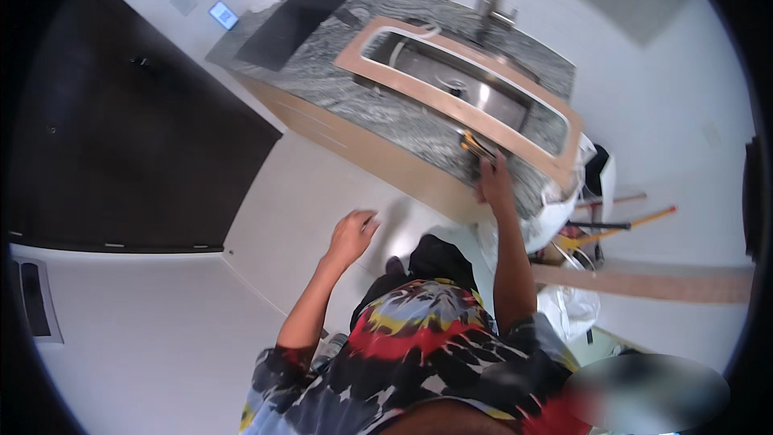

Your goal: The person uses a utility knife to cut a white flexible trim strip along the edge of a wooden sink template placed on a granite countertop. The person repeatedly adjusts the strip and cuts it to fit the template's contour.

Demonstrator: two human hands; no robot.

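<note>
A shirt [419, 338] is nearest. At the right hand [493, 181], grip unclear, the tool [475, 143] points lengthwise toward the counter's [403, 125] back left corner. The left hand [353, 239] hangs half-curled, seemingly empty.

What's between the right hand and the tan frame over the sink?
A yellow-and-black tool, seen in the head view between the right hand and the tan frame; whether it's gripped is unclear.

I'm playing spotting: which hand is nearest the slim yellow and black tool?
The right hand, right up against the slim yellow and black tool; the left hand is apart, over the pale floor.
</note>
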